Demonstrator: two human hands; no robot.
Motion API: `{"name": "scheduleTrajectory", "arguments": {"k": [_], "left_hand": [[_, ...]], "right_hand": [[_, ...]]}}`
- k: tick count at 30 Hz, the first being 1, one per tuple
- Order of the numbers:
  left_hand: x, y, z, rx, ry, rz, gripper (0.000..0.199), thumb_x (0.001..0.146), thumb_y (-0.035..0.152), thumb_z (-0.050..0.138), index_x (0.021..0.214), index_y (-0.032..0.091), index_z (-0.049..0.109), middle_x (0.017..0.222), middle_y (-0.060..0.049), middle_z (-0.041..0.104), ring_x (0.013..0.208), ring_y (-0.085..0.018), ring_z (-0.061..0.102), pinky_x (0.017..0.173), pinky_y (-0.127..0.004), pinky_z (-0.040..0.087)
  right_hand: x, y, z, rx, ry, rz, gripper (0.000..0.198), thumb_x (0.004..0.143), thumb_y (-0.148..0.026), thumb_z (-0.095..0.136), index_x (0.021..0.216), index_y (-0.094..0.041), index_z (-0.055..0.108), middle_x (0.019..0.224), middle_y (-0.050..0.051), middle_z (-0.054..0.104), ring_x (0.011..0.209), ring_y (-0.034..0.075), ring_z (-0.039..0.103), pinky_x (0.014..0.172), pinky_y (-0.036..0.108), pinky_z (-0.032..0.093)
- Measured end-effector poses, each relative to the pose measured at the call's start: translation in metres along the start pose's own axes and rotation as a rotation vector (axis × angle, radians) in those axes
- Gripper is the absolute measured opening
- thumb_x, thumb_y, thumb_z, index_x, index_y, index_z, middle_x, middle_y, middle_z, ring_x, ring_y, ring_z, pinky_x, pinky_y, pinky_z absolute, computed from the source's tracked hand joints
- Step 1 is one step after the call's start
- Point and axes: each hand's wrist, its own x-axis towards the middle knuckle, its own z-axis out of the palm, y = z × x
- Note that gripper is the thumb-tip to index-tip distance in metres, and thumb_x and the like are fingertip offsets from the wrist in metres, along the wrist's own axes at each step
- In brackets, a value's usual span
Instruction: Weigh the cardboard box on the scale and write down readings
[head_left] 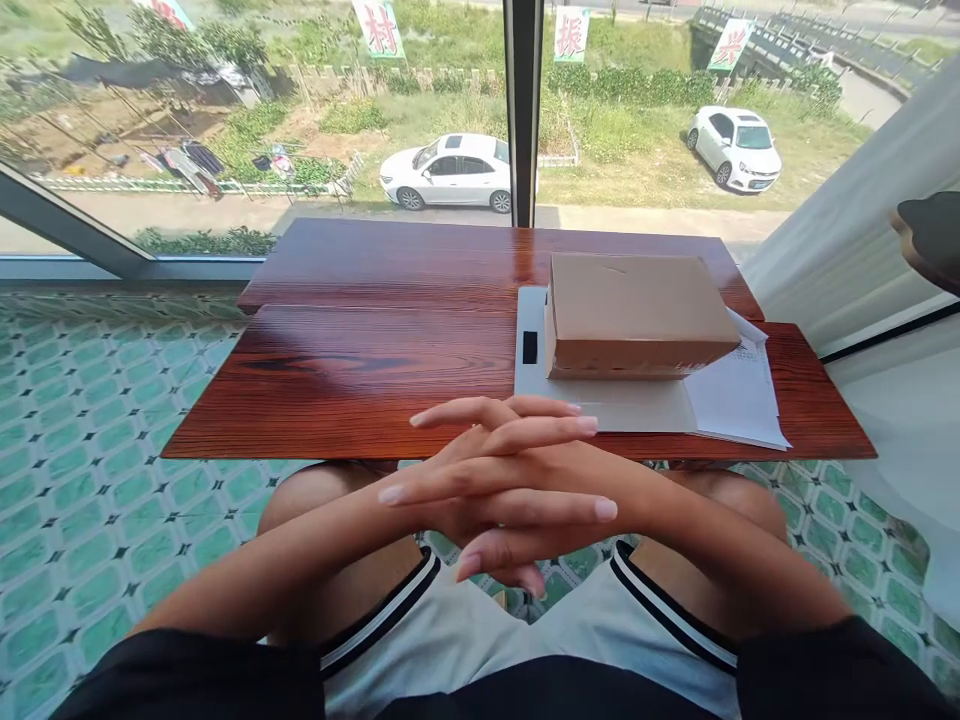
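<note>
My left hand (529,506) and my right hand (574,470) are laced together above my lap, just before the table's near edge. Their fingers cross one another, stretched out and apart, with no object seen between them. Parts of both palms are hidden by the crossing fingers. Beyond the hands, a closed brown cardboard box (630,300) rests on a flat light-grey thing (600,405) with a small black rectangle at its left. White printed sheets (739,395) lie partly under the box on its right.
A glossy red-brown wooden table (375,350), with a seam between two boards, stands before my knees. Behind it are large windows with a dark post (523,120). A pale curtain (847,210) hangs at right. Green patterned tiles (97,480) cover the floor.
</note>
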Motion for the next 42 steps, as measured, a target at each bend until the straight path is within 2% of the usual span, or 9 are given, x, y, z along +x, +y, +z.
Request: {"name": "scheduleTrajectory", "arguments": {"k": [4,10,14,16,18,21,24,33,42], "left_hand": [[-0.023,-0.011,0.037,0.016,0.068,-0.37,0.046,0.094,0.054,0.041,0.138,0.044,0.052,0.119,-0.006,0.065,0.127,-0.041,0.06,0.088,-0.061,0.06],[-0.027,-0.044,0.091,0.091,0.163,-0.621,0.048,0.1,0.057,0.024,0.106,0.038,0.067,0.074,-0.005,0.057,0.092,-0.036,0.071,0.076,-0.058,0.062],[-0.038,-0.057,0.109,0.291,0.482,-0.895,0.045,0.095,0.064,0.035,0.09,0.037,0.07,0.071,-0.007,0.059,0.08,-0.035,0.069,0.067,-0.054,0.063],[-0.039,-0.052,0.113,0.386,0.715,-0.958,0.045,0.092,0.068,0.041,0.096,0.036,0.072,0.083,-0.009,0.065,0.082,-0.036,0.07,0.063,-0.051,0.064],[-0.034,-0.043,0.119,0.445,1.021,-0.936,0.05,0.092,0.07,0.042,0.113,0.036,0.072,0.108,-0.014,0.068,0.091,-0.037,0.071,0.06,-0.047,0.065],[-0.024,-0.033,0.128,0.535,1.405,-0.839,0.056,0.089,0.069,0.055,0.131,0.037,0.07,0.142,-0.016,0.058,0.115,-0.044,0.067,0.058,-0.038,0.066],[-0.022,-0.035,0.131,0.669,1.5,-0.76,0.057,0.084,0.064,0.067,0.137,0.042,0.068,0.145,-0.013,0.059,0.135,-0.047,0.053,0.058,-0.031,0.065],[-0.025,-0.036,0.132,0.576,1.49,-0.778,0.062,0.087,0.062,0.068,0.146,0.051,0.054,0.156,-0.006,0.051,0.112,-0.038,0.071,0.055,-0.027,0.064],[-0.001,-0.027,0.142,0.606,1.7,-0.66,0.047,0.091,0.057,0.066,0.137,0.05,0.064,0.148,-0.001,0.06,0.143,-0.037,0.048,0.055,-0.019,0.061]], "right_hand": [[-0.012,0.024,0.089,0.268,0.244,0.654,0.062,0.093,-0.078,0.018,0.123,-0.056,0.068,0.099,0.005,0.078,0.078,0.037,0.077,0.053,0.061,0.06],[0.008,0.035,0.183,0.402,0.58,0.987,0.061,0.09,-0.074,0.013,0.13,-0.064,0.058,0.103,0.008,0.078,0.08,0.045,0.075,0.041,0.059,0.056],[-0.035,0.037,0.177,-0.019,1.028,1.118,0.046,0.095,-0.059,0.034,0.14,-0.068,0.043,0.107,0.011,0.077,0.082,0.048,0.074,0.03,0.051,0.05],[-0.05,0.032,0.16,-0.143,0.95,0.8,0.061,0.096,-0.045,0.047,0.145,-0.074,0.024,0.113,0.009,0.075,0.086,0.045,0.075,0.03,0.045,0.053],[-0.043,0.023,0.143,-0.443,1.147,0.617,0.081,0.096,-0.035,0.051,0.151,-0.07,0.003,0.122,0.011,0.072,0.1,0.042,0.074,0.044,0.047,0.063],[-0.005,0.008,0.127,-1.322,1.731,0.897,0.078,0.083,-0.024,0.076,0.15,-0.049,0.045,0.122,0.016,0.069,0.116,0.043,0.069,0.08,0.057,0.065],[0.022,-0.001,0.123,-1.603,1.708,0.982,0.067,0.074,-0.022,0.087,0.134,-0.039,0.064,0.114,0.013,0.071,0.105,0.035,0.074,0.086,0.05,0.064],[0.019,-0.005,0.125,-1.595,1.648,1.014,0.062,0.076,-0.022,0.085,0.133,-0.036,0.065,0.115,0.015,0.071,0.104,0.035,0.074,0.085,0.049,0.065],[0.023,0.0,0.121,-1.659,1.619,1.0,0.064,0.074,-0.024,0.087,0.133,-0.034,0.064,0.111,0.016,0.071,0.103,0.035,0.074,0.085,0.046,0.065]]}}
